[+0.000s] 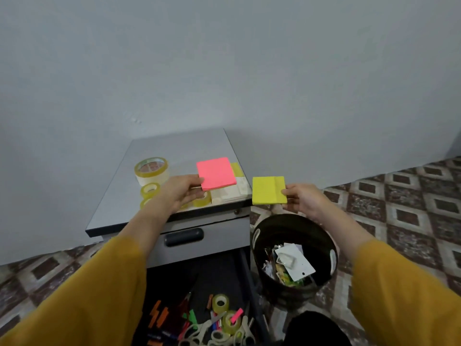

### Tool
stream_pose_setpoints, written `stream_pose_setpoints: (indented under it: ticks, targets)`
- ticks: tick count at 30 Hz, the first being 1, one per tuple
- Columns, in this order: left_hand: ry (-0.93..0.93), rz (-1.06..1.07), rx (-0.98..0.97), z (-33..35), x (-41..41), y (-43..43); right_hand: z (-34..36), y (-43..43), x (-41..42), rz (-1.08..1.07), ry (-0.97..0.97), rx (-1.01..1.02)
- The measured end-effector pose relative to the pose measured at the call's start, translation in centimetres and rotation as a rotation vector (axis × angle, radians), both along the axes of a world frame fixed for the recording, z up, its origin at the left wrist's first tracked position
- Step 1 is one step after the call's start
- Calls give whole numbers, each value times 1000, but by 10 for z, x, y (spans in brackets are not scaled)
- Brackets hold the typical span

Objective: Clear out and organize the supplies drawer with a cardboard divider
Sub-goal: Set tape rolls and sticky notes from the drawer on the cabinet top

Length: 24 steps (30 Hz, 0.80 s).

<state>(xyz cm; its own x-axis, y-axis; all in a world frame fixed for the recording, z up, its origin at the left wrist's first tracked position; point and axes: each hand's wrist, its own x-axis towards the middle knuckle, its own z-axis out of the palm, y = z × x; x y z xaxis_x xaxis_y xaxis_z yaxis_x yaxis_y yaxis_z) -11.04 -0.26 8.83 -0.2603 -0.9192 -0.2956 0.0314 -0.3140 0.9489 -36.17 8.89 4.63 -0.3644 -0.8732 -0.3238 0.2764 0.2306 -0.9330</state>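
from the head view, your left hand (182,193) pinches a flat pink sticky-note pad (215,173) over the grey cabinet top (174,151), right of the clear tape rolls (151,169) set out there. your right hand (303,199) pinches a yellow sticky-note pad (268,191) above the round black bin (259,236) (paper scraps inside). the open dark drawer (212,275) nearest you holds tape, scissors and markers, so i judge the clearing about half done. no cardboard divider shows.
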Motion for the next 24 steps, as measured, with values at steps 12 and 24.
stream_pose_setpoints:
  ticks: [12, 24]
  targets:
    - [-125, 112, -74, -7, -53, -82, -30, -46, -25, -12, -55, 51]
    - [-453, 76, -122, -20, -64, -103, -44, -49, -28, -15, -90, 83]
